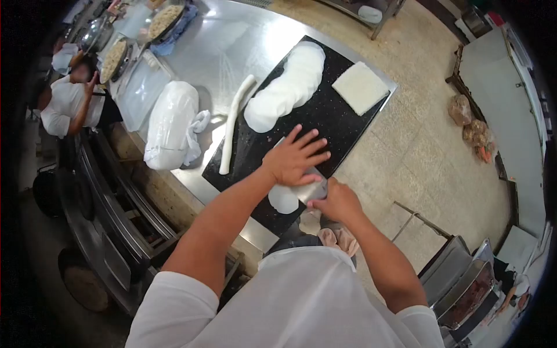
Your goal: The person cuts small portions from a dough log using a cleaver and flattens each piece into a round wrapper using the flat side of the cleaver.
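On the black board (333, 122), my left hand (296, 159) lies flat with fingers spread over a wide metal blade (310, 188). My right hand (336, 200) grips the blade's near right end. A thin white dough round (283, 200) shows partly from under the blade. Beyond my hands, a row of overlapping white dough rounds (287, 87) lies on the board. A long dough rope (235, 124) rests along the board's left side. At the far right corner sits a square white stack (361, 88).
A large plastic-wrapped white bundle (172, 124) lies on the steel table (223, 35) to the left. Trays of pale food (165, 22) stand at the back left, near a person in white (72, 101). Bags (477, 134) sit on the right.
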Demonstrator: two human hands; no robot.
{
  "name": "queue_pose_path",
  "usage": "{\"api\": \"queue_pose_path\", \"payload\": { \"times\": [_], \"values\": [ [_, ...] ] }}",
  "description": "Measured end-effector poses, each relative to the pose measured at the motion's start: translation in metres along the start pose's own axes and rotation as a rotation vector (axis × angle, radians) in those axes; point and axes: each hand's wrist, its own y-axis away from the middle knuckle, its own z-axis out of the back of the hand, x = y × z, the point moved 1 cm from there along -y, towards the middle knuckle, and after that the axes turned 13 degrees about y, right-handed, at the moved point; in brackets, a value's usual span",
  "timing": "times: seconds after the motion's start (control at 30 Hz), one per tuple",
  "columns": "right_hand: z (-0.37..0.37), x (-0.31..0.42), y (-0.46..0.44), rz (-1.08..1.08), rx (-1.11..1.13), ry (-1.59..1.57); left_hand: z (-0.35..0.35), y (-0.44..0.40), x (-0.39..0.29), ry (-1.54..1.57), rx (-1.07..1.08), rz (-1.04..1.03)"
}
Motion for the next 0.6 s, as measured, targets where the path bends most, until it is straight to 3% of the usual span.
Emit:
{"api": "queue_pose_path", "payload": {
  "times": [0.1, 0.17, 0.2, 0.23, 0.3, 0.33, 0.43, 0.6],
  "values": [
    [-0.02, -0.002, 0.016, 0.006, 0.004, 0.0, -0.004, 0.001, -0.002, 0.049, -0.03, -0.002],
    [-0.051, -0.013, 0.045, 0.041, 0.023, -0.051, -0.025, 0.023, -0.038, 0.051, -0.007, -0.009],
    [-0.09, -0.033, 0.057, 0.189, -0.142, -0.011, -0.035, 0.035, -0.059, 0.132, 0.045, -0.018],
    [-0.092, -0.034, 0.057, 0.181, -0.141, -0.018, -0.042, 0.038, -0.069, 0.205, 0.094, -0.036],
    [-0.09, -0.031, 0.073, 0.085, -0.277, -0.112, -0.051, 0.028, -0.071, 0.22, 0.055, -0.072],
    [-0.052, -0.017, 0.068, -0.089, 0.046, -0.146, -0.044, 0.02, -0.062, 0.146, 0.047, -0.075],
    [-0.018, -0.016, 0.03, -0.036, 0.058, -0.122, -0.015, -0.006, -0.029, -0.009, 0.027, -0.074],
    [-0.01, -0.006, 0.017, 0.04, -0.05, -0.058, -0.009, -0.009, -0.005, 0.042, -0.035, -0.023]
  ]
}}
